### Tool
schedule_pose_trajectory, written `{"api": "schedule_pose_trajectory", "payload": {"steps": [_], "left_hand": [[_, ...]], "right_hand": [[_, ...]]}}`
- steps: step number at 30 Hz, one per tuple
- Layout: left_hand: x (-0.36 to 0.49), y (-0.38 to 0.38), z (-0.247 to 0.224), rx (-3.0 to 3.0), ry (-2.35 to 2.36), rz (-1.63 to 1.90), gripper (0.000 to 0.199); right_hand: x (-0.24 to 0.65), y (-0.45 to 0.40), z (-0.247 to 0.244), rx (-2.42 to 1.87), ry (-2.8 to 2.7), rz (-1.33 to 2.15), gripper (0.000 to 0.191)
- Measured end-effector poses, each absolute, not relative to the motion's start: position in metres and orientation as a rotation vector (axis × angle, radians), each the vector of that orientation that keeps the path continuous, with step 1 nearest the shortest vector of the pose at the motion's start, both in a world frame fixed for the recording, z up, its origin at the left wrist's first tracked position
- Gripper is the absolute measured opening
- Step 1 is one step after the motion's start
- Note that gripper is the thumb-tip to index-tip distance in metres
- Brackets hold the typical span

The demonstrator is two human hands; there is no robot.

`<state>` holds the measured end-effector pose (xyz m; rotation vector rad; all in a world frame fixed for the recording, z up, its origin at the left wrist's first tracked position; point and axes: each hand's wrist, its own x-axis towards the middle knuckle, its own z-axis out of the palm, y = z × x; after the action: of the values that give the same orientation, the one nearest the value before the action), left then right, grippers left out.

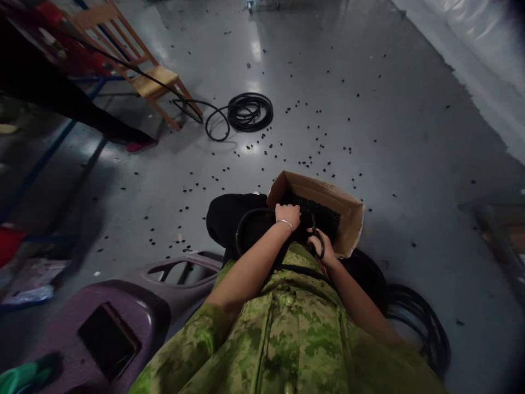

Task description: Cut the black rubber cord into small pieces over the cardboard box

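Observation:
My left hand [287, 216], with a silver bracelet at its wrist, is closed round a black hose [243, 223] that curves over my dark-clad leg. Just to its right, my right hand [322, 246] grips black-handled scissors [319, 239], whose blades point up and away from me. Both hands are at the near side of an open cardboard box [350, 219] on my lap. Small black pieces [328, 219] lie inside it.
Many black bits are scattered over the grey floor [402, 153]. A coiled hose [262, 112] lies ahead, near a wooden chair [153, 81] and a person's leg [102, 120]. More coils [430, 323] are at right. A phone [109, 339] rests on a purple stool [68, 312].

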<state>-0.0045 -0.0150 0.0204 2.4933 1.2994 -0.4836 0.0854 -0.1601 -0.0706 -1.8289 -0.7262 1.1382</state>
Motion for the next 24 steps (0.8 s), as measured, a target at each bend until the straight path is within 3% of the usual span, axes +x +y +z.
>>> {"api": "schedule_pose_trajectory", "payload": {"steps": [24], "left_hand": [[-0.005,-0.021,0.025,2.547,1.117,-0.521,0.028]], "right_hand": [[0.080,-0.162,-0.054,-1.921,-0.929,1.028,0.036]]}}
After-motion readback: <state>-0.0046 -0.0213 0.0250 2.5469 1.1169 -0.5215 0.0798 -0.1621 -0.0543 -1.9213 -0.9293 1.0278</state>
